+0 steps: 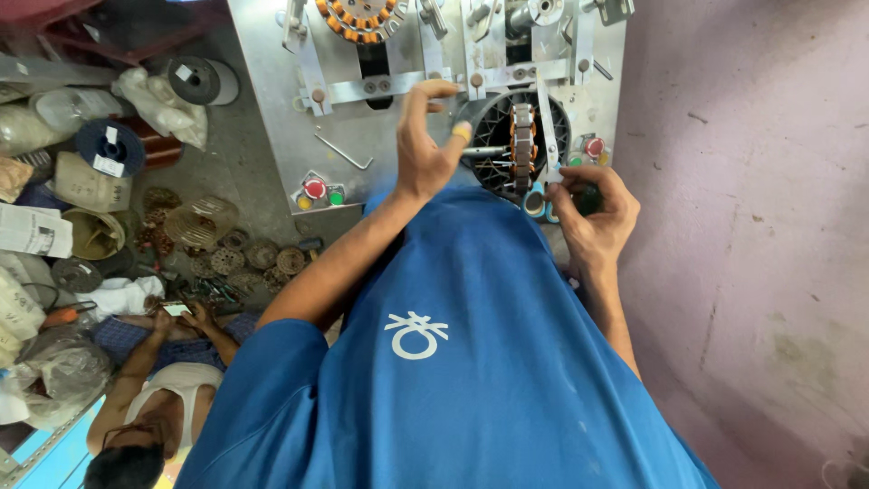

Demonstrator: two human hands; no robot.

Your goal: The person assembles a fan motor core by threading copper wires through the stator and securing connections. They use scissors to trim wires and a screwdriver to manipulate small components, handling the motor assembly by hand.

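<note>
My left hand [425, 136] is raised in front of a grey metal winding machine [272, 100], fingers apart and curled, with a yellow band on the thumb tip; it holds nothing I can see. To its right a stator core [521, 145] sits upright in a round dark opening of the machine. My right hand [590, 210] is closed around a small dark object just below that opening, beside blue-handled scissors [536, 201]. My blue shirt [471, 362] fills the lower middle of the view.
Red and green push buttons [322, 191] sit on the machine's front, another pair [588, 149] at the right. An L-shaped hex key [344, 149] lies on the panel. Wire spools [109, 149], bags and wound stators [244, 258] cover the floor at left. Another person [154, 380] sits bottom left. A pink wall [751, 226] stands at right.
</note>
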